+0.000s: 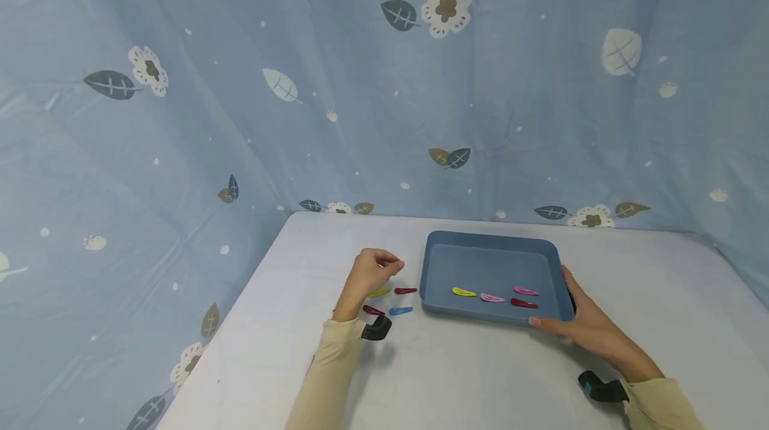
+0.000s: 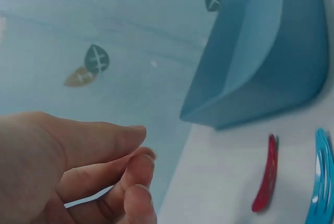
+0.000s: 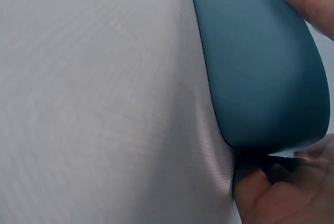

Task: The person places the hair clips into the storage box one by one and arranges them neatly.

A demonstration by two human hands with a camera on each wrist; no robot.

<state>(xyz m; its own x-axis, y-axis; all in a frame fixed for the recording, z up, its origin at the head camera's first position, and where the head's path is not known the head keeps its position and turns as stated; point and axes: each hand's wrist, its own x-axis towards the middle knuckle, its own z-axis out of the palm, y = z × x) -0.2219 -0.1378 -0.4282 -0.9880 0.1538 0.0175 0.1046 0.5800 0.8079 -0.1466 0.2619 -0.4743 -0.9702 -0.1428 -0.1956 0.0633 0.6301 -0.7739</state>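
Note:
Above the table, left of the blue tray (image 1: pixel 429 270), my left hand (image 1: pixel 369 276) hovers with loosely bent fingers. Thumb and index tips (image 2: pixel 138 135) come close together, and no object shows between them. Beneath and beside it lie snap hair clips: a yellow-green one (image 1: pixel 380 293), a red one (image 1: pixel 405 290), a dark red one (image 1: pixel 373 310) and a blue one (image 1: pixel 400 310). My right hand (image 1: pixel 577 320) grips the tray's right front corner, thumb over the rim, other fingers outside and under it. Inside are yellow (image 1: pixel 464 292), light pink (image 1: pixel 492 298), magenta (image 1: pixel 525 290) and red (image 1: pixel 524 303) clips.
A white cloth covers the table (image 1: pixel 468 376). Behind and to the left hangs a pale blue curtain (image 1: pixel 360 116) printed with leaves and flowers. Black wrist devices (image 1: pixel 376 328) are worn on both arms.

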